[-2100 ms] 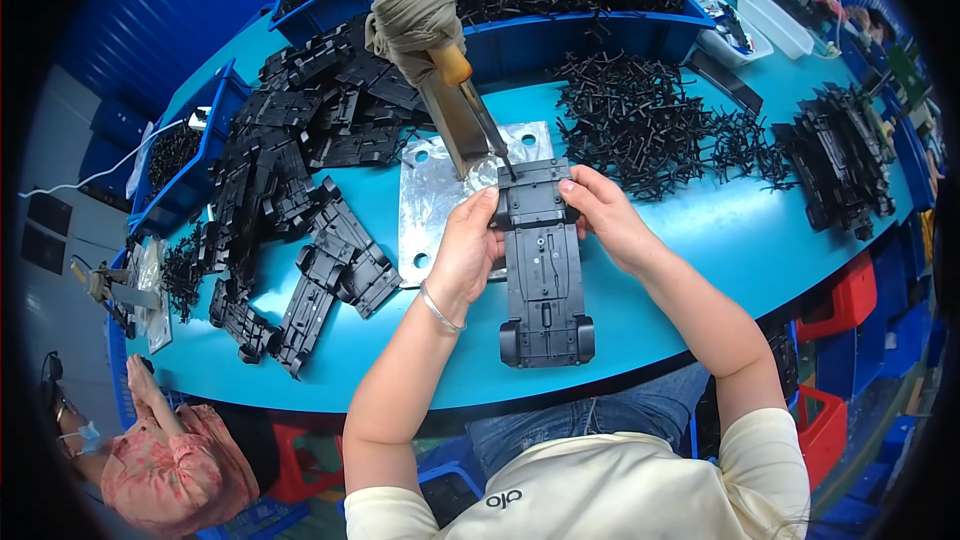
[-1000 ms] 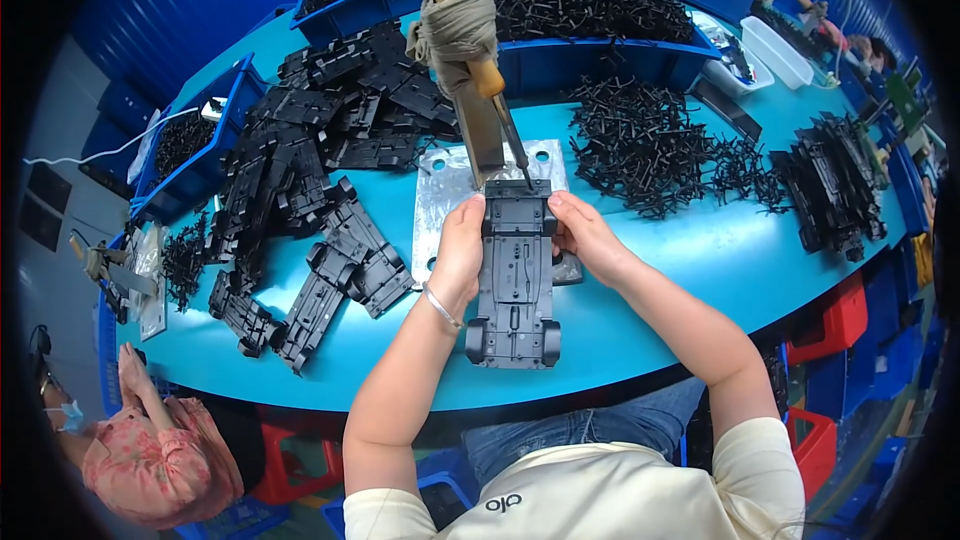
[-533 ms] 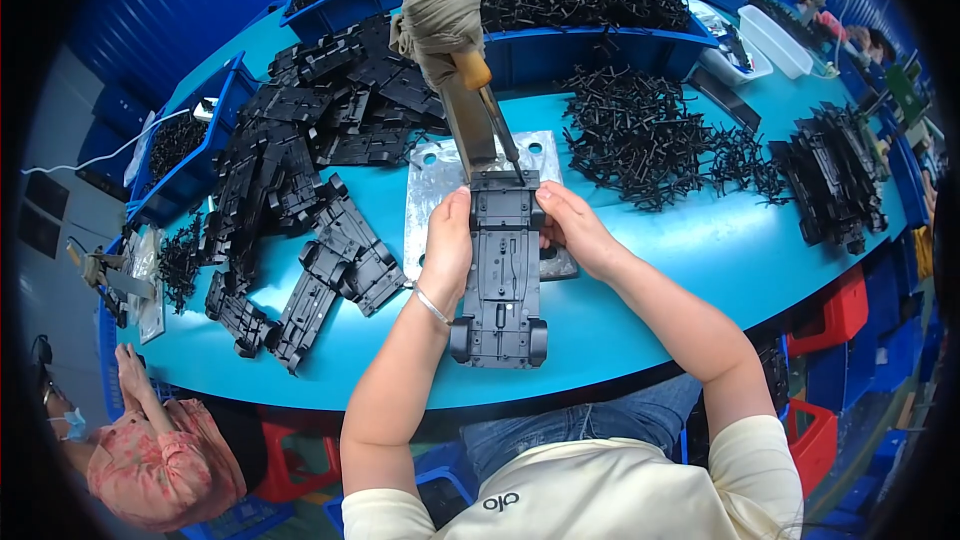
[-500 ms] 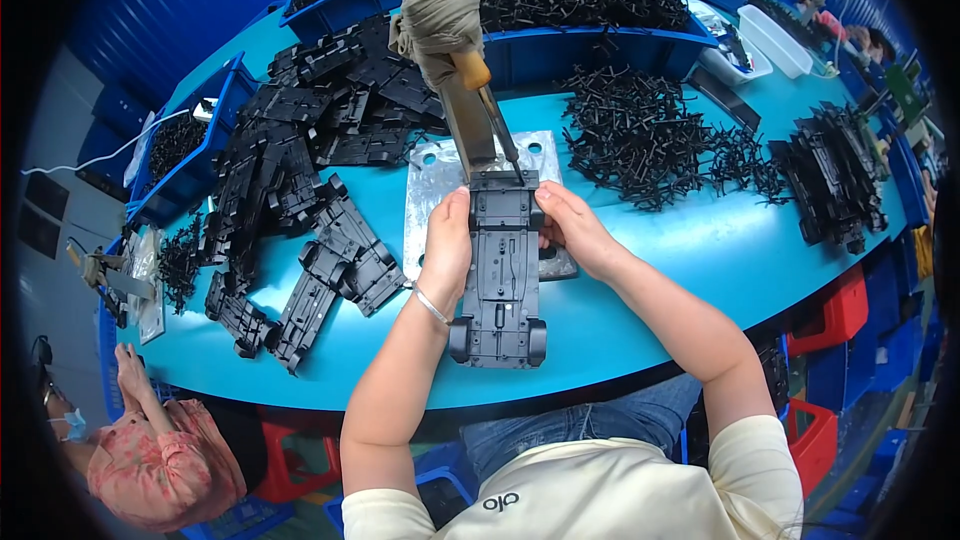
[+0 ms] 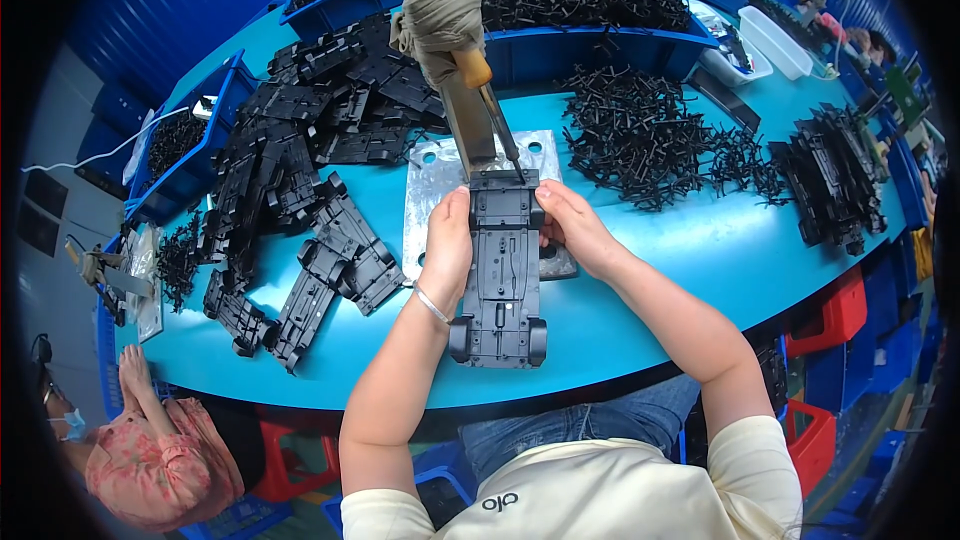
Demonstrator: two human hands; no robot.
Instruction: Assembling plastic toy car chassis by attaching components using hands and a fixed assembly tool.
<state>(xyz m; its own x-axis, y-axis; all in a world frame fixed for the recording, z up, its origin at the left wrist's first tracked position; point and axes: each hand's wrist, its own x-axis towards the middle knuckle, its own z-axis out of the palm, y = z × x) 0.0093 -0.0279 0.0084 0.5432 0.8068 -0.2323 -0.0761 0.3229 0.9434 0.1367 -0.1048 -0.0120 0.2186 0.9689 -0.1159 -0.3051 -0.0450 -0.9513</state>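
Note:
Between my two hands is a black plastic toy car chassis [image 5: 505, 270], its long side pointing toward me. My left hand [image 5: 447, 235] grips its left edge near the far end, and my right hand [image 5: 578, 225] grips the opposite edge, fingers partly hidden beneath. Above the far end leans a soldering iron [image 5: 490, 105], tied with cloth to a post [image 5: 468, 130]; its tip meets or nearly meets the chassis's far right corner. The post stands on a metal plate [image 5: 425, 165] lying on the table.
More chassis lie heaped [image 5: 350, 100] at left, and others are stacked [image 5: 830, 175] at right. Small black parts form a pile [image 5: 640, 140] right of the plate. Blue bins [image 5: 590, 55] of such parts line the back. Another person [image 5: 165, 455] sits at lower left, by a second stand [image 5: 110, 270].

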